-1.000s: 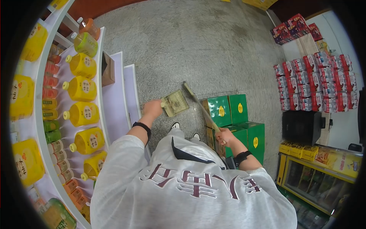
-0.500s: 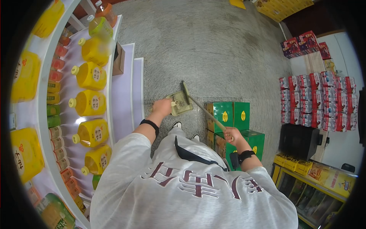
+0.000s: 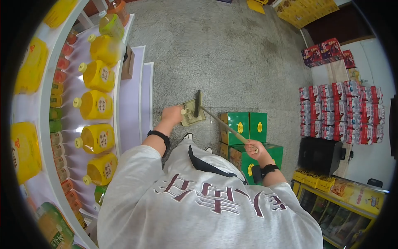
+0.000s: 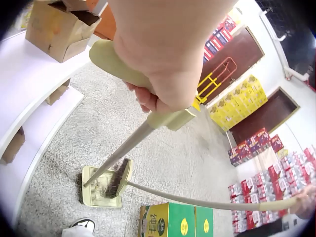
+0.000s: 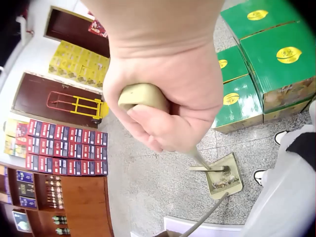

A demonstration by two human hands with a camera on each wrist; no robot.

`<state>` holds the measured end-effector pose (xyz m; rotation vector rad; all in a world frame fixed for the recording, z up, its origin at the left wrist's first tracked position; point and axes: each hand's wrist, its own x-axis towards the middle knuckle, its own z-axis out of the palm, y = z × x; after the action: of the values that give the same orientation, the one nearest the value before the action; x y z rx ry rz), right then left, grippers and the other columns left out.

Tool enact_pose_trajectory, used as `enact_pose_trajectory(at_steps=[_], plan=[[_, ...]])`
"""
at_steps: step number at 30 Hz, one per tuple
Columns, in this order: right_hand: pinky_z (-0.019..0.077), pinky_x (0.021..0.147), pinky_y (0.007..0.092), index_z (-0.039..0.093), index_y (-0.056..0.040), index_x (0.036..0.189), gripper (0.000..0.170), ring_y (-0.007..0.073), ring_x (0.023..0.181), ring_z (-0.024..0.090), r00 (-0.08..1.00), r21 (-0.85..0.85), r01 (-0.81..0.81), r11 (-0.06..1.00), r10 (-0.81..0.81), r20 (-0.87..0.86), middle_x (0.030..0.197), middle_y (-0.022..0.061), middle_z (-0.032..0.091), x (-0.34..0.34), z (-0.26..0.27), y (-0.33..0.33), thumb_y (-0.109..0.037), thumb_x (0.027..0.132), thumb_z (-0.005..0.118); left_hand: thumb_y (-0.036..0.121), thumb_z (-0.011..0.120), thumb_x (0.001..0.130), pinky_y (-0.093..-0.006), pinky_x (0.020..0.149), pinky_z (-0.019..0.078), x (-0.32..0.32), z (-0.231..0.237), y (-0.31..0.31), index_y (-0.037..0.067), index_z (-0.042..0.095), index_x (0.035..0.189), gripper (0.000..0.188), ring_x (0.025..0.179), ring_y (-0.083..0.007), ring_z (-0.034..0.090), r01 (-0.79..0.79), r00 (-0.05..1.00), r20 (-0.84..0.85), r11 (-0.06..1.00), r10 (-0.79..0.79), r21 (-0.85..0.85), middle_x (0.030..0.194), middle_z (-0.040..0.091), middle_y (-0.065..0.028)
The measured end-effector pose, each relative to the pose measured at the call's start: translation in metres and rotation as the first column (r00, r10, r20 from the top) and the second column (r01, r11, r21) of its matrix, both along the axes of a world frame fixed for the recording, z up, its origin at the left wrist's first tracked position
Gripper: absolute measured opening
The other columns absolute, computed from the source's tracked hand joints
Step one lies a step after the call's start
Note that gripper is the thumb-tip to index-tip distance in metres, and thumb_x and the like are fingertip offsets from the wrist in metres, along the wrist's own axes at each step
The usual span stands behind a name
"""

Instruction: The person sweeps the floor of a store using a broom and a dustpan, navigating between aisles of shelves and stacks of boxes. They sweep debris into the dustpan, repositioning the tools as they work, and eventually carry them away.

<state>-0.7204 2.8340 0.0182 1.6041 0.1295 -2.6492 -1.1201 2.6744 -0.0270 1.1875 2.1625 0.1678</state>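
My left hand (image 3: 172, 115) grips the top of a pale green long-handled dustpan (image 4: 90, 199), whose pan lies on the floor by the shelving. In my right hand (image 3: 254, 149), fingers curl round the end of a broom handle (image 3: 226, 125). Its broom head (image 3: 198, 103) overlaps the open side of the pan, and the dark bristles (image 4: 116, 180) face into it. Dusty debris (image 5: 221, 183) lies inside the pan beside the bristles. From the right wrist, the handle's end (image 5: 143, 96) pokes out above my thumb.
Green cartons (image 3: 238, 126) are stacked just right of the broom. Shelves with yellow bottles (image 3: 97, 106) line my left, with a low white ledge (image 3: 146, 89) at their foot. Red-and-white packs (image 3: 331, 110) stand farther right. My shoe (image 3: 188, 136) is close behind the pan.
The broom head has moved left from beyond the pan to its open side, turning more upright in the head view. Both hands keep their grip.
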Motion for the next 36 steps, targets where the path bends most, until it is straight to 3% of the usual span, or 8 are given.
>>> enact_pose_trajectory(at_steps=[6,13,19,21,24,28,30,36], plan=[[0.023,0.033,0.0199,0.04,-0.0026,0.125,0.053,0.0062,0.04,0.032,0.944,0.323,-0.321,0.89,0.274,0.183,0.06,0.0012,0.04,-0.013,0.048,-0.002,-0.001,0.073,0.053,0.015,0.056,0.073,-0.0441,0.074,0.0475,0.001,0.0,-0.068,0.01,0.061,0.097,0.025,0.086,-0.0335,0.06,-0.146,0.989,0.015,0.988,0.147,-0.057,0.09,0.063,-0.015],[0.0276,0.036,0.027,0.05,0.0027,0.117,0.046,0.0129,0.041,0.039,0.791,0.527,-0.612,0.59,0.456,0.408,0.061,0.0053,0.047,-0.095,0.017,0.008,-0.003,0.071,0.053,0.013,0.051,0.074,-0.0454,0.073,0.0462,0.023,0.017,-0.144,0.009,0.059,0.093,0.021,0.086,-0.0363,0.059,-0.444,0.896,0.016,0.896,0.444,0.023,0.088,0.063,-0.0169],[0.0394,0.041,0.0336,0.056,0.0054,0.105,0.037,0.0204,0.051,0.053,0.478,0.52,-0.846,0.119,0.601,0.64,0.067,0.0125,0.056,-0.161,-0.037,-0.002,-0.008,0.07,0.054,0.012,0.048,0.075,-0.045,0.073,0.0454,0.028,0.016,-0.179,0.006,0.057,0.088,0.017,0.084,-0.0374,0.059,-0.628,0.778,-0.08,0.774,0.623,-0.076,0.085,0.062,-0.0186],[0.0422,0.043,0.036,0.057,0.0061,0.096,0.03,0.0245,0.054,0.057,0.179,0.558,-0.698,-0.45,0.645,0.743,0.069,0.0149,0.059,-0.158,-0.097,0.0,-0.011,0.071,0.056,0.012,0.049,0.074,-0.045,0.073,0.0457,0.028,0.011,-0.187,0.006,0.057,0.087,0.016,0.084,-0.0379,0.059,-0.667,0.745,-0.082,0.739,0.662,-0.095,0.085,0.062,-0.0187],[0.0417,0.041,0.0365,0.057,0.0065,0.091,0.029,0.0271,0.054,0.058,0.034,0.647,-0.422,-0.636,0.702,0.712,0.069,0.0154,0.058,-0.158,-0.116,-0.009,-0.013,0.07,0.059,0.012,0.05,0.073,-0.0445,0.073,0.046,0.029,0.011,-0.194,0.005,0.057,0.087,0.017,0.084,-0.0378,0.059,-0.68,0.733,-0.079,0.726,0.676,-0.104,0.086,0.063,-0.0186],[0.0354,0.04,0.0282,0.052,0.0057,0.109,0.041,0.0146,0.049,0.047,0.282,0.683,-0.726,-0.085,0.868,0.408,0.061,0.0042,0.045,-0.161,-0.098,-0.011,0.0,0.069,0.061,0.012,0.05,0.073,-0.0438,0.073,0.0461,0.025,0.005,-0.198,0.005,0.057,0.088,0.018,0.084,-0.0374,0.059,-0.669,0.743,-0.08,0.733,0.664,-0.123,0.086,0.063,-0.0183],[0.0305,0.036,0.0273,0.047,0.0076,0.118,0.052,0.0118,0.045,0.042,0.569,0.306,-0.817,0.489,0.772,0.284,0.061,0.0044,0.045,-0.187,-0.012,-0.007,0.002,0.068,0.059,0.012,0.051,0.072,-0.0435,0.073,0.0461,0.02,0.004,-0.196,0.005,0.057,0.088,0.018,0.084,-0.037,0.059,-0.669,0.744,-0.076,0.737,0.664,-0.103,0.085,0.063,-0.0179],[0.031,0.038,0.0281,0.053,0.0043,0.107,0.039,0.0129,0.047,0.044,0.439,0.441,-0.86,0.257,0.812,0.384,0.06,0.0045,0.047,-0.172,0.009,-0.003,-0.003,0.069,0.058,0.011,0.053,0.071,-0.0427,0.073,0.0463,0.014,0.004,-0.191,0.006,0.058,0.088,0.018,0.084,-0.0364,0.059,-0.644,0.764,-0.075,0.75,0.641,-0.148,0.086,0.063,-0.0174]])
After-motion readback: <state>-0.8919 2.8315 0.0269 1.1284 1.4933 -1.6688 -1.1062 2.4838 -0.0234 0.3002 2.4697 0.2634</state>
